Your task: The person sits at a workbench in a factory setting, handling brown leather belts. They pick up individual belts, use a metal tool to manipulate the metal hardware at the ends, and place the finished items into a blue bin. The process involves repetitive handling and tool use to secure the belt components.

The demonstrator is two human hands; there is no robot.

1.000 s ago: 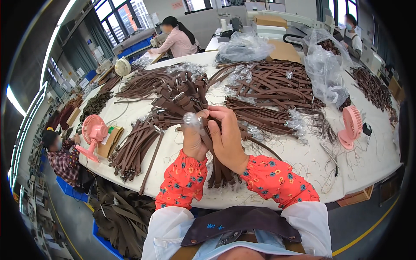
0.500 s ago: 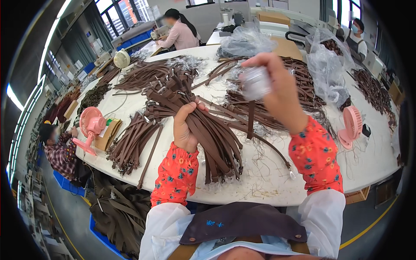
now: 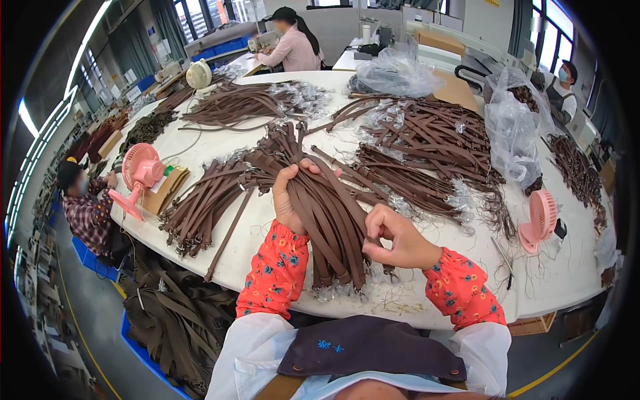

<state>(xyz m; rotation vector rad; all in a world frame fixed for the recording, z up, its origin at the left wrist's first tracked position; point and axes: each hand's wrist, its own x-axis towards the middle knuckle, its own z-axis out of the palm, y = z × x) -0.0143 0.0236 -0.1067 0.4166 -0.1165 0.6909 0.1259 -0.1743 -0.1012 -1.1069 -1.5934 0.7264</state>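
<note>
My left hand is closed around a thick bundle of brown straps over the near middle of the table. The strap ends fan toward me, and clear plastic wrap shows on the lowest tips. At the bundle's right edge, my right hand pinches a brown strap between thumb and fingers; the fingers cover part of it. Metal buckles show among the straps at the bundle's far end. Left of the bundle lies a pile of similar brown straps with metal fittings.
More strap heaps cover the white table's far side. Clear plastic bags lie at the right. Pink fans stand left and right, with scissors near the right one. A blue bin holds dark straps below. Other people sit or stand around.
My right hand has come down from above the table, where it held a plastic-wrapped strap end, to the bundle's right edge. My left hand keeps its grip. Scissors now show at the right.
</note>
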